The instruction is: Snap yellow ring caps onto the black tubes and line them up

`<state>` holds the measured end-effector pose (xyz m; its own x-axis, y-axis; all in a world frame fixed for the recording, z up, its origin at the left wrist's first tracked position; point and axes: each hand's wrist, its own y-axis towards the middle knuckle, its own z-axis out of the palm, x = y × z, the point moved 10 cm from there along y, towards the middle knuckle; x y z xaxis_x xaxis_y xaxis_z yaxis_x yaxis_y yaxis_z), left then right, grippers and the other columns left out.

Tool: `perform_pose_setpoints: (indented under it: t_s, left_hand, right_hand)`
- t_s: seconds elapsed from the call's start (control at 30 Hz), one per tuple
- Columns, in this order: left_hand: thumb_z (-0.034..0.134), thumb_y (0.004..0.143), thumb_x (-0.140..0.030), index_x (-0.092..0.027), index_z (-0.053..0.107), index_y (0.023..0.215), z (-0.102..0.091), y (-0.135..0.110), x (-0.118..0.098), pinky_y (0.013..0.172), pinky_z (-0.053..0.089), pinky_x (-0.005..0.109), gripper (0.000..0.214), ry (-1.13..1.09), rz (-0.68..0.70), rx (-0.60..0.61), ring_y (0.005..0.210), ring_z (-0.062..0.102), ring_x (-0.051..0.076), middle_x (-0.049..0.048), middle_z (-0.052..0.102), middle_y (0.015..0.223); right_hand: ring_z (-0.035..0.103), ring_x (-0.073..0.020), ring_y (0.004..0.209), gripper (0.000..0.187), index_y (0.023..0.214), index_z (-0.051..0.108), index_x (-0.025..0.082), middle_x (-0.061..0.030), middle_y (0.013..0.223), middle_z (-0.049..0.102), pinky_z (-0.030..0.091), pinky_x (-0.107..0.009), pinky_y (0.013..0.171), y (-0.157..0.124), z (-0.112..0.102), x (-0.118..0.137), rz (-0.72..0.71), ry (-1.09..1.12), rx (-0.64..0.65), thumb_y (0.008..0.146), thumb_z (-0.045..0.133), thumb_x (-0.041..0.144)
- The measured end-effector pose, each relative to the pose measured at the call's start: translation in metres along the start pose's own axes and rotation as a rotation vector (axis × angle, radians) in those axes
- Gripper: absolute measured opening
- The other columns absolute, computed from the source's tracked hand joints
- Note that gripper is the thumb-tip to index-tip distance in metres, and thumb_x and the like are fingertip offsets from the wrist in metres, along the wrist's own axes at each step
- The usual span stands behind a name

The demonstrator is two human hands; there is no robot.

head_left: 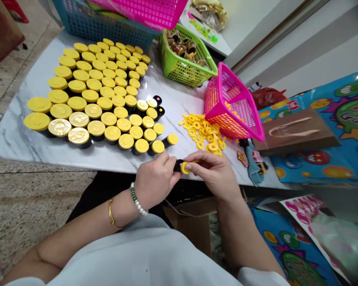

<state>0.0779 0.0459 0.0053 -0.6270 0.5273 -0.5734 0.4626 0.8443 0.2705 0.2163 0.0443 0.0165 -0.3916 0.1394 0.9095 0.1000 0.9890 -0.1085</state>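
My left hand (156, 176) is closed around a small black container (178, 165) at the table's front edge. My right hand (216, 172) pinches a yellow lid (185, 167) against the container's mouth. Just beyond my hands lies a loose heap of yellow ring lids (204, 133), spilling from a tipped pink basket (235, 104). To the left, many black containers with yellow caps (97, 93) stand in packed rows on the marble table (20, 139).
A green basket (186, 59) of dark parts sits behind the pink one. A blue basket (101, 24) and another pink basket (150, 12) stand at the table's far edge. A brown paper bag (295, 133) lies on colourful printed sheets (340, 119) at right. A cardboard box (193, 222) sits under the table.
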Motion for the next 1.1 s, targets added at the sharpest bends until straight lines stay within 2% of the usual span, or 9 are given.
perform_pose_setpoints:
  t_s: [0.1, 0.17, 0.23, 0.33, 0.43, 0.67, 0.83, 1.0, 1.1]
  left_hand:
    - [0.062, 0.090, -0.035, -0.021, 0.065, 0.101, 0.000, 0.000, -0.001, 0.052, 0.037, 0.029, 0.018, -0.003, 0.011, 0.005, 0.068, 0.059, 0.016, 0.0013, 0.064, 0.089]
    - [0.062, 0.090, -0.036, -0.021, 0.065, 0.100, 0.000, 0.000, 0.000, 0.052, 0.037, 0.029, 0.019, -0.004, 0.013, 0.001, 0.068, 0.060, 0.016, 0.0013, 0.063, 0.088]
    - [0.062, 0.089, -0.035, -0.020, 0.065, 0.101, 0.000, -0.001, 0.000, 0.052, 0.036, 0.029, 0.020, -0.005, 0.012, -0.008, 0.069, 0.060, 0.016, 0.0016, 0.063, 0.088]
    - [0.063, 0.089, -0.035, -0.019, 0.064, 0.102, 0.000, -0.001, 0.000, 0.052, 0.035, 0.028, 0.021, -0.010, 0.017, -0.016, 0.070, 0.060, 0.016, 0.0018, 0.064, 0.088]
    - [0.063, 0.089, -0.035, -0.018, 0.064, 0.102, 0.001, -0.001, 0.000, 0.052, 0.034, 0.028, 0.021, -0.013, 0.025, -0.005, 0.069, 0.060, 0.015, 0.0022, 0.064, 0.089]
    - [0.060, 0.091, -0.033, -0.019, 0.063, 0.100, 0.004, 0.000, 0.000, 0.052, 0.034, 0.026, 0.017, -0.033, 0.019, 0.040, 0.070, 0.059, 0.014, 0.0026, 0.063, 0.088]
    - [0.062, 0.090, -0.032, -0.019, 0.063, 0.098, 0.002, 0.000, 0.000, 0.052, 0.034, 0.027, 0.015, -0.029, 0.022, 0.027, 0.068, 0.059, 0.014, 0.0014, 0.063, 0.087]
    - [0.064, 0.089, -0.035, -0.019, 0.065, 0.098, 0.002, 0.000, 0.000, 0.052, 0.033, 0.028, 0.018, -0.039, 0.006, 0.039, 0.070, 0.060, 0.016, 0.0012, 0.063, 0.084]
    - [0.064, 0.089, -0.035, -0.019, 0.065, 0.096, 0.003, 0.002, 0.001, 0.053, 0.034, 0.028, 0.018, -0.044, -0.008, 0.071, 0.071, 0.060, 0.016, 0.0019, 0.063, 0.084]
  right_hand:
    - [0.063, -0.0184, 0.075, 0.013, 0.080, 0.077, 0.025, -0.0028, 0.078, 0.070, 0.054, -0.032, 0.068, 0.006, 0.003, 0.013, -0.069, -0.064, -0.023, 0.070, 0.081, 0.032]
    - [0.062, -0.0179, 0.073, 0.013, 0.080, 0.077, 0.025, -0.0037, 0.079, 0.069, 0.054, -0.030, 0.063, 0.009, 0.006, 0.015, -0.094, -0.095, 0.006, 0.070, 0.081, 0.033]
    - [0.056, -0.0129, 0.059, 0.015, 0.080, 0.078, 0.024, -0.0031, 0.078, 0.067, 0.048, -0.026, 0.049, 0.010, 0.009, 0.009, -0.053, -0.054, 0.061, 0.070, 0.081, 0.034]
    - [0.040, -0.0062, 0.041, 0.021, 0.082, 0.076, 0.022, 0.0001, 0.068, 0.061, 0.031, -0.021, 0.034, 0.006, 0.007, -0.008, 0.086, 0.076, 0.080, 0.069, 0.082, 0.038]
    - [0.038, -0.0057, 0.040, 0.024, 0.084, 0.075, 0.021, 0.0027, 0.058, 0.056, 0.027, -0.020, 0.034, 0.003, 0.009, -0.013, 0.145, 0.079, 0.085, 0.068, 0.083, 0.037]
    - [0.035, -0.0056, 0.039, 0.028, 0.081, 0.071, 0.018, 0.0055, 0.049, 0.047, 0.024, -0.020, 0.035, 0.008, 0.017, -0.011, 0.145, 0.026, 0.086, 0.067, 0.083, 0.040]
    - [0.040, -0.0065, 0.038, 0.032, 0.078, 0.065, 0.019, 0.0055, 0.050, 0.051, 0.029, -0.019, 0.033, 0.010, 0.012, -0.016, 0.159, 0.005, 0.039, 0.067, 0.082, 0.044]
    - [0.053, -0.0120, 0.036, 0.041, 0.095, 0.057, 0.021, 0.0055, 0.048, 0.057, 0.041, -0.021, 0.035, -0.001, 0.035, -0.026, 0.293, 0.041, 0.256, 0.077, 0.071, 0.055]
    - [0.056, -0.0125, 0.039, 0.040, 0.091, 0.052, 0.022, 0.0052, 0.050, 0.059, 0.047, -0.023, 0.041, -0.004, 0.039, -0.025, 0.279, 0.028, 0.281, 0.081, 0.066, 0.058]
